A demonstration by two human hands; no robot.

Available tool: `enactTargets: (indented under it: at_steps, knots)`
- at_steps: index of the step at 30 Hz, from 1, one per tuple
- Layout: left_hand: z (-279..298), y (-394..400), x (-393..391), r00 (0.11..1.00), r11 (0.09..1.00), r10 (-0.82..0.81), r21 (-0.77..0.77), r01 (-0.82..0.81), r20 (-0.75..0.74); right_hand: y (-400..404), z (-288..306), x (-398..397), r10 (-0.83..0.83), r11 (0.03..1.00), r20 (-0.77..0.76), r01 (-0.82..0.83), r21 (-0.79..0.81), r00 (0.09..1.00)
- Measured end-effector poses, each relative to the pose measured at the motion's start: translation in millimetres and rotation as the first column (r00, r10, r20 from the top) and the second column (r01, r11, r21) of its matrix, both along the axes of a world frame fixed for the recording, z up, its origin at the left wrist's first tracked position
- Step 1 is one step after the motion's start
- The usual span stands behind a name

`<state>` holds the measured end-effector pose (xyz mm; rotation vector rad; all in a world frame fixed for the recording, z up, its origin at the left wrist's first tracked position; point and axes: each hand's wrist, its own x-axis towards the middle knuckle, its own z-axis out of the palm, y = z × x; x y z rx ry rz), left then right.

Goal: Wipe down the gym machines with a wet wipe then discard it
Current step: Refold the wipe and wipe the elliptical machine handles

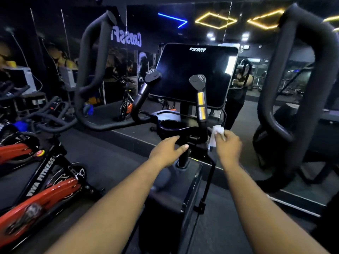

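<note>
Here the left hand (167, 147) rests on the black elliptical machine's console base (185, 129), fingers relaxed. At two o'clock, the right hand (228, 145) pinches the crumpled white wet wipe (216, 133); its loose pinch could probably drop it.

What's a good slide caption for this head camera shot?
Right hand wipes the machine's inner handle base with a wet wipe; left hand steadies nearby.

Machine console (196, 74) dead ahead, mirror wall (128, 43) behind it. Two short grips (199, 92) in front of console, cup holder (170, 125) between and below them. Big loop handles far left (91, 70) and far right (300, 88). Spin bikes (45, 173) on floor (110, 162), left of machine.
</note>
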<state>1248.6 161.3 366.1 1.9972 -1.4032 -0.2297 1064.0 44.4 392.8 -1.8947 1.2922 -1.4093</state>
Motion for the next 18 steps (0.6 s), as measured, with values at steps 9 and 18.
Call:
enactTargets:
  at_steps: [9, 18]
  knots:
    - [-74, 118, -76, 0.638, 0.987, -0.043, -0.131, -0.091, -0.769, 148, -102, -4, 0.388, 0.646, 0.542, -0.639, 0.418, 0.746]
    - [-138, 241, -146, 0.539, 0.878, 0.214, -0.082, -0.471, -0.815, 246, -177, -52, 0.513, 0.38, 0.596, -0.786, 0.487, 0.618]
